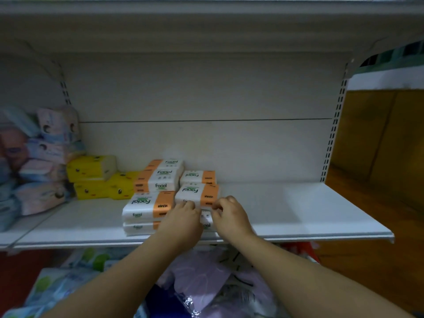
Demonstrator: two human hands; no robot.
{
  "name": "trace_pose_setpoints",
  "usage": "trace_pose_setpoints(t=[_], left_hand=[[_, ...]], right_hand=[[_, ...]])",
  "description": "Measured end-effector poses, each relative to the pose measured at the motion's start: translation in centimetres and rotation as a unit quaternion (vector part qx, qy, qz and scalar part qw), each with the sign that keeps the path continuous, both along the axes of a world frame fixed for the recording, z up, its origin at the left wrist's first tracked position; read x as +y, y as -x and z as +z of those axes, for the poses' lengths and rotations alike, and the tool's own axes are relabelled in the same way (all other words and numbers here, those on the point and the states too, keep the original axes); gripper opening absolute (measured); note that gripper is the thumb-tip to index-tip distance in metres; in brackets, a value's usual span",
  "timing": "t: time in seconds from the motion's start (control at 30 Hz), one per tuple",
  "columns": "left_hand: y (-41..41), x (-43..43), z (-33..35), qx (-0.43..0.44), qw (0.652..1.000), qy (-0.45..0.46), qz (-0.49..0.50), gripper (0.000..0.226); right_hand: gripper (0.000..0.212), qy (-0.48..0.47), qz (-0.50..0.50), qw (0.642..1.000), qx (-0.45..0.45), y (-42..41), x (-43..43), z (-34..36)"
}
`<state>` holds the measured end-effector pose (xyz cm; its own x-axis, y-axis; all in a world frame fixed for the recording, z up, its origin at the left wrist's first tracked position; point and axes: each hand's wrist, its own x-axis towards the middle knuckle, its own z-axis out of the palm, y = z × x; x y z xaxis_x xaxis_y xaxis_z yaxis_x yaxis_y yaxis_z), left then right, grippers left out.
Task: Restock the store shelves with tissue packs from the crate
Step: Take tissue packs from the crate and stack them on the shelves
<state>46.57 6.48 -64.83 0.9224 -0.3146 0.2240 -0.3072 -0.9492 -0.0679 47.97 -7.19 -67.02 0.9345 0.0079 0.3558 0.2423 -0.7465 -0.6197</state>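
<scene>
tissue pack (197, 192) at frame centre, long axis left-right, just beyond us; our left hand (183, 216) and right hand (230, 214) both pinch its near edge.

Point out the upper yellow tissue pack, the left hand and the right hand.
upper yellow tissue pack (90, 169): head view, its front face.
left hand (183, 218): head view, its back.
right hand (231, 216): head view, its back.

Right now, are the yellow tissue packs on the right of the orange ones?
No, the yellow packs sit to the left of the orange Facial packs on the shelf.
</scene>
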Motion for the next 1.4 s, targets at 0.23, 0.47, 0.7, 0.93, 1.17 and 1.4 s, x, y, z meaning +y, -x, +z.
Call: trace_pose_setpoints(t=[0.23, 0.47, 0.7, 0.93, 1.17, 1.4], left_hand=[[-1.1, 0.5, -0.6, 0.066, 0.997, 0.038, 0.023, 0.036], [-1.9, -1.0, 1.2, 0.150, 0.984, 0.077, 0.053, 0.052], [1.0, -5.9, 1.0, 0.128, 0.988, 0.081, -0.040, 0.059], [6.7, -15.7, -3.4, 0.137, 0.962, 0.084, -0.222, 0.065], [10.4, -25.1, -13.7, 0.243, 0.923, 0.035, -0.296, 0.064], [10.3, -28.9, -22.9, 0.367, 0.896, -0.059, -0.245, 0.053]], right_hand=[[0.037, 0.024, 0.031, 0.999, 0.033, -1.6, 0.3, 0.3], [0.044, 0.074, 0.042, 0.994, 0.063, -1.6, -0.6, 0.4], [0.041, 0.075, 0.011, 0.997, 0.013, 3.3, -9.2, -0.4], [0.030, 0.106, -0.049, 0.993, -0.006, 11.9, -19.3, -4.4], [0.032, 0.102, -0.081, 0.971, 0.199, 17.9, -28.5, -14.9], [0.048, 0.116, -0.094, 0.908, 0.391, 19.5, -31.5, -24.2]])
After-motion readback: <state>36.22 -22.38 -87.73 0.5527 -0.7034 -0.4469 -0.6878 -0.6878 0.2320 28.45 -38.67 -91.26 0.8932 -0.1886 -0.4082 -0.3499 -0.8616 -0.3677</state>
